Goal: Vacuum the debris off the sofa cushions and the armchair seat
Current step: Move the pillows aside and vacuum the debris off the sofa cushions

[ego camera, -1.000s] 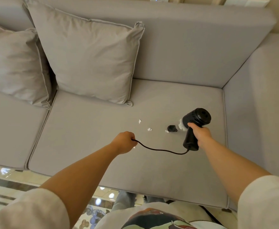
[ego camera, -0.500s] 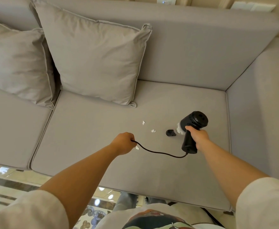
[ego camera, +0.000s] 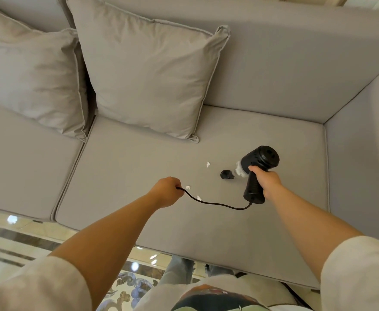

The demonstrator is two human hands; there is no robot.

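Fig.: sofa seat cushion [ego camera: 139, 221], grey, w/ me leaning over it. Step in hand, as I judge it: sweeping the handheld vacuum [ego camera: 257, 170] over the paper scraps on this cushion. My right hand [ego camera: 267, 180] has fingers curled round the black handle; nozzle [ego camera: 226, 175] points left and down, at or just above the fabric — contact not certain from here. White bits show packed inside the clear section behind the nozzle, so some debris appears collected already. To do it well: keep nozzle low and flat to the fabric, work leftward toward the scrap [ego camera: 208, 164] lying just left of the nozzle, then back toward me for the two scraps [ego camera: 187, 187] near my left hand [ego camera: 167, 191]. That hand is closed, gripping the black cord [ego camera: 217, 204], which sags in a loop to the handle base; one scrap lies right beside or under the cord, so I'd lift the cord clear before passing there, else it may drag or hide the bit. Around: two throw pillows [ego camera: 146, 79] lean on the backrest [ego camera: 296, 63], nearer one resting on the cushion's rear, well apart from the scraps; armrest [ego camera: 363, 164] at right; glossy floor [ego camera: 15, 239] below. Armchair not in view; that part looks still to do.
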